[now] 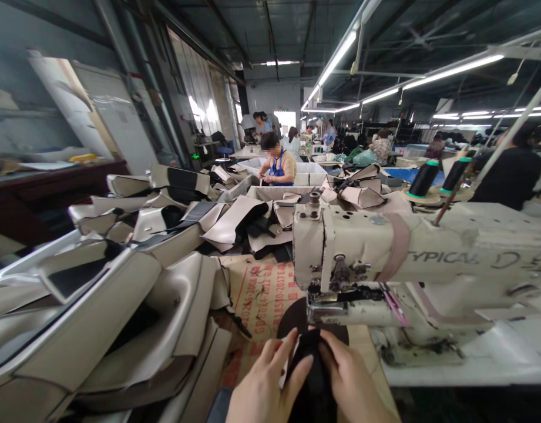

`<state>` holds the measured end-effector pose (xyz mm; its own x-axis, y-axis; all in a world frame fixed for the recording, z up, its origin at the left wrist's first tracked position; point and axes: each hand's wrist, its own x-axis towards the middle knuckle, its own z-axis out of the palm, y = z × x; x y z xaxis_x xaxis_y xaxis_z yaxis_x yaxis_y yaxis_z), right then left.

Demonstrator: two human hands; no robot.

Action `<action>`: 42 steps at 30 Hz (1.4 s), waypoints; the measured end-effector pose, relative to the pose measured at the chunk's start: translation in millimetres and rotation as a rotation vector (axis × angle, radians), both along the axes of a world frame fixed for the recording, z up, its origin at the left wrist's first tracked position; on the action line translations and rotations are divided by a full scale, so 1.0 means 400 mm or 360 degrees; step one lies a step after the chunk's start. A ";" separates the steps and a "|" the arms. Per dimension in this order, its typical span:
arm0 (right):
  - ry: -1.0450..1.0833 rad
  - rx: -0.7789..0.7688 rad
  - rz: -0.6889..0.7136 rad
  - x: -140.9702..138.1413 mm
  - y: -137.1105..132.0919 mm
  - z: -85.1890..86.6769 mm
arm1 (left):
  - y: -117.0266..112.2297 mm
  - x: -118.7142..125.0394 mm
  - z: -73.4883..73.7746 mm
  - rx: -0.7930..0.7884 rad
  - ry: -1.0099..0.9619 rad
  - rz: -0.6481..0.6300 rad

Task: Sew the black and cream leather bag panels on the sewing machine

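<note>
Low in the head view, a dark piece of fabric or leather [313,367] with a black strip along it lies between my two hands, just in front of the sewing machine [353,241]. My left hand [270,376] grips its left side with thumb and fingers, near a thin pale edge. On the opposite side, my right hand [352,376] is closed around the piece, its fingers partly hidden. The machine's cylinder arm [340,312] sits directly beyond my fingertips. A brown rounded part [292,320] shows beneath the arm; whether it belongs to the held piece, I cannot tell.
Beige bag-like pieces [155,288] with black trim pile high on the left and behind. Printed brown sheeting [261,294] covers the table. Pink-handled snips or tweezers [396,305] hang on the machine. Black thread cones [423,179] stand behind it. A co-worker [279,164] sits ahead.
</note>
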<state>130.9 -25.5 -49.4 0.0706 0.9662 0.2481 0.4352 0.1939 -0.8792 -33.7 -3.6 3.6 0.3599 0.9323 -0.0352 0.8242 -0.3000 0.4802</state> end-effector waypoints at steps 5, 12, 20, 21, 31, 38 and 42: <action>-0.0001 0.0035 0.0001 0.002 -0.005 0.009 | 0.044 0.031 0.023 -0.0020 -0.0075 -0.0051; -0.0125 -0.0041 0.0302 0.059 -0.015 0.089 | 0.057 0.029 0.015 -0.0003 -0.0330 -0.0366; -0.0203 0.0002 0.0131 0.022 0.015 0.066 | 0.065 -0.008 -0.027 0.0120 -0.0292 -0.0378; -0.0261 0.0051 0.0126 0.020 0.018 0.061 | 0.070 -0.011 -0.028 0.0127 -0.0253 -0.0394; -0.0542 0.0486 0.0350 0.059 0.014 0.003 | 0.151 0.005 0.046 -0.0120 -0.0099 -0.1250; -0.0665 0.0441 0.0500 0.088 0.011 0.001 | 0.153 0.003 0.071 -0.0350 -0.0375 -0.1111; -0.0720 0.0421 0.0602 0.092 0.048 0.043 | 0.137 0.009 0.038 -0.0131 -0.0352 -0.0890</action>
